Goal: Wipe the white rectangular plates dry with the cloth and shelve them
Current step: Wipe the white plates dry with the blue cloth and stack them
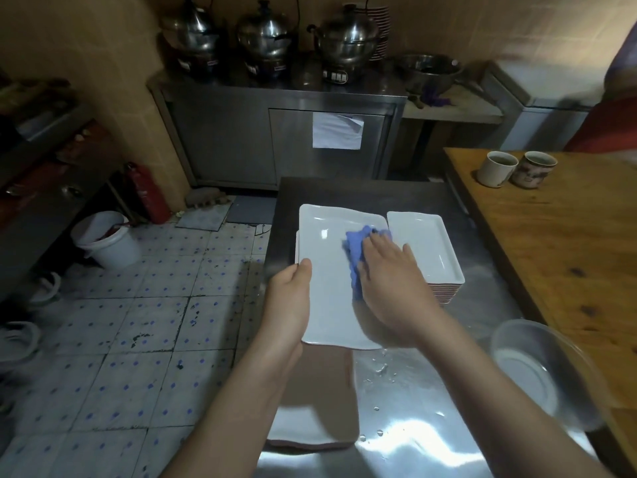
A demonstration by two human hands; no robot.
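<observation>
pressing flat, right hand (389, 284) pins cloth (358, 250) on plate (327, 270)

One wide camera on the person's head looks forward and down, close over the left hand (289, 305), right hand (393, 281) and plate (327, 243) at the steel table (431, 391).

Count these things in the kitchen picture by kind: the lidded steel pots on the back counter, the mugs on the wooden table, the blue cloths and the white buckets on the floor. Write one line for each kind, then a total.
Lidded steel pots: 3
Mugs: 2
Blue cloth: 1
White bucket: 1
Total: 7
</observation>
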